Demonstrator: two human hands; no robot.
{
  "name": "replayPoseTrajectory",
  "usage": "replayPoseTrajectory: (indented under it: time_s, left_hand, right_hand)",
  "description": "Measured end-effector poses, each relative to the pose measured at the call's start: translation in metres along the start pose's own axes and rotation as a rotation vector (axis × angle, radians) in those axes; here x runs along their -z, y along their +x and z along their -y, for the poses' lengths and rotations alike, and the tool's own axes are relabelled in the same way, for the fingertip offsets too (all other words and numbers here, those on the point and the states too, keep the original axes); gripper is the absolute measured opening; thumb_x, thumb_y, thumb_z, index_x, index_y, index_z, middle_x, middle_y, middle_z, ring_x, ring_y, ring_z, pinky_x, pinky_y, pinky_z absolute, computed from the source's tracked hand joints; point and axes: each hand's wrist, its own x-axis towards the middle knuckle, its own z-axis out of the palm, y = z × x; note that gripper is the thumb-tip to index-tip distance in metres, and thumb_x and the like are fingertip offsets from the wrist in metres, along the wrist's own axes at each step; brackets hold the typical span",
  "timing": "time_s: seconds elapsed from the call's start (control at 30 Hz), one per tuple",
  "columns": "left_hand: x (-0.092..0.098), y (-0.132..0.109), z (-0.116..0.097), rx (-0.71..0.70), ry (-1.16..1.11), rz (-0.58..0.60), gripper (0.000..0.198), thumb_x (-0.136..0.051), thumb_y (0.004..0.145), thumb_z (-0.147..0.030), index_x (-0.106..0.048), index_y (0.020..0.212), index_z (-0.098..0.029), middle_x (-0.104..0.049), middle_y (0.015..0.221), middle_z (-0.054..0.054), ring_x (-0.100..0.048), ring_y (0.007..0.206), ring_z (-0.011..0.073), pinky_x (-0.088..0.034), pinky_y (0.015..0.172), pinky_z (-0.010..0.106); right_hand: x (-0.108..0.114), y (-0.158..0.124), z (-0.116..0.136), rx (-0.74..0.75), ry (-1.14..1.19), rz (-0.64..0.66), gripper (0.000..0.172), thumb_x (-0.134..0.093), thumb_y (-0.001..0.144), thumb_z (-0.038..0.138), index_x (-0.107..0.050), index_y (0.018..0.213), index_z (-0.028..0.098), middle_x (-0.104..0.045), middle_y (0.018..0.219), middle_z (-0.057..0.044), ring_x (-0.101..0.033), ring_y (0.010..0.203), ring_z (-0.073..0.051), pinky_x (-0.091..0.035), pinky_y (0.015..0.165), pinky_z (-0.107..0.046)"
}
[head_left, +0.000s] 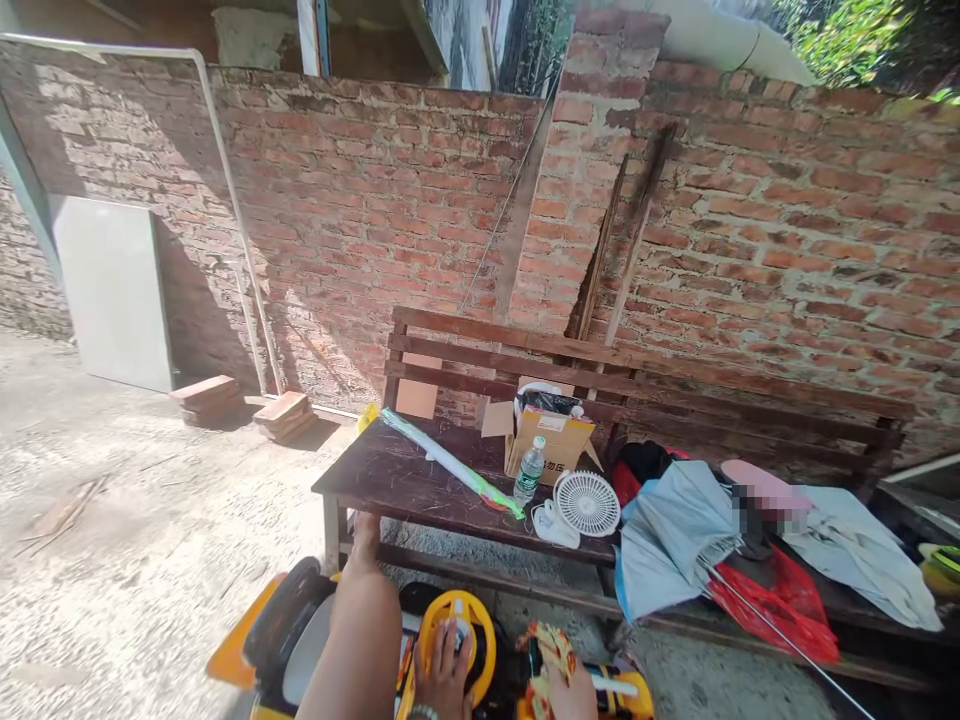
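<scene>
Low in the head view, my left hand (444, 668) lies on the hub of a yellow toy steering wheel (485, 640), its fingers spread. To its right, my right hand (571, 692) is closed round a crumpled cloth (553, 650) with a yellow and red pattern, over a black and yellow part of the toy vehicle (634, 690). A bare leg (364, 630) stretches forward to the left of the wheel, its foot by the bench edge.
A dark wooden bench (442, 500) holds a bottle (530, 470), a white fan (587, 503), a cardboard box (555, 440), a long wrapped item (442, 457) and a grey umbrella (667, 530). Behind stands a brick wall (337, 200). Bricks (285, 415) lie at the left.
</scene>
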Motion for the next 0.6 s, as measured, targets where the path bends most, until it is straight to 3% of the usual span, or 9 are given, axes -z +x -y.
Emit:
replayPoseTrajectory:
  time_s: [0.07,0.17,0.23,0.33,0.5,0.6]
  left_hand:
    - [0.0,-0.001,-0.002,-0.01,-0.012,0.0,0.1,-0.048,0.089,-0.064,-0.018,0.175,-0.024,0.002,0.182,0.011,0.008,0.17,0.0389,0.01,0.13,0.072]
    - [0.003,-0.003,-0.006,-0.003,-0.003,-0.011,0.1,-0.048,0.088,-0.06,-0.016,0.175,-0.024,0.004,0.183,0.011,0.009,0.17,0.0385,0.012,0.13,0.072]
    - [0.004,-0.003,-0.007,0.012,0.019,-0.015,0.099,-0.046,0.089,-0.058,-0.015,0.176,-0.023,0.005,0.183,0.011,0.009,0.17,0.038,0.012,0.13,0.071]
    - [0.002,-0.003,-0.004,-0.009,0.023,-0.02,0.098,-0.047,0.09,-0.056,-0.014,0.176,-0.022,0.005,0.183,0.012,0.008,0.17,0.0381,0.011,0.13,0.071]
    - [-0.004,-0.011,-0.005,-0.024,0.034,-0.023,0.099,-0.049,0.087,-0.054,-0.016,0.176,-0.025,0.004,0.184,0.01,0.006,0.171,0.0366,0.008,0.13,0.072]
    - [0.03,-0.022,-0.005,-0.001,0.047,-0.02,0.102,-0.05,0.083,-0.058,-0.022,0.175,-0.028,-0.005,0.185,0.008,0.002,0.17,0.0398,0.0,0.129,0.074]
  right_hand:
    - [0.011,-0.001,0.012,-0.061,0.013,-0.034,0.046,-0.038,0.099,0.029,-0.078,0.121,0.025,-0.08,0.126,-0.012,-0.073,0.128,-0.031,-0.054,0.113,-0.039]
    - [0.024,-0.009,0.043,0.138,-0.049,-0.018,0.046,-0.043,0.098,0.024,-0.075,0.131,0.028,-0.073,0.143,-0.009,-0.065,0.139,-0.03,-0.048,0.121,-0.04]
    - [0.024,-0.019,0.066,0.272,-0.178,0.052,0.043,-0.052,0.091,0.019,-0.079,0.122,0.031,-0.07,0.146,-0.005,-0.063,0.139,-0.031,-0.049,0.119,-0.041]
    - [0.018,-0.034,0.085,0.249,-0.331,0.06,0.042,-0.054,0.086,0.014,-0.082,0.111,0.034,-0.071,0.144,-0.004,-0.063,0.136,-0.034,-0.056,0.108,-0.043]
    - [0.007,-0.048,0.063,0.259,-0.29,0.07,0.048,-0.056,0.079,0.011,-0.079,0.116,0.031,-0.06,0.159,-0.004,-0.063,0.137,-0.033,-0.049,0.117,-0.041]
    - [-0.002,-0.05,0.038,0.225,-0.279,0.073,0.045,-0.061,0.078,0.016,-0.078,0.118,0.029,-0.054,0.165,-0.004,-0.06,0.143,-0.033,-0.047,0.12,-0.039]
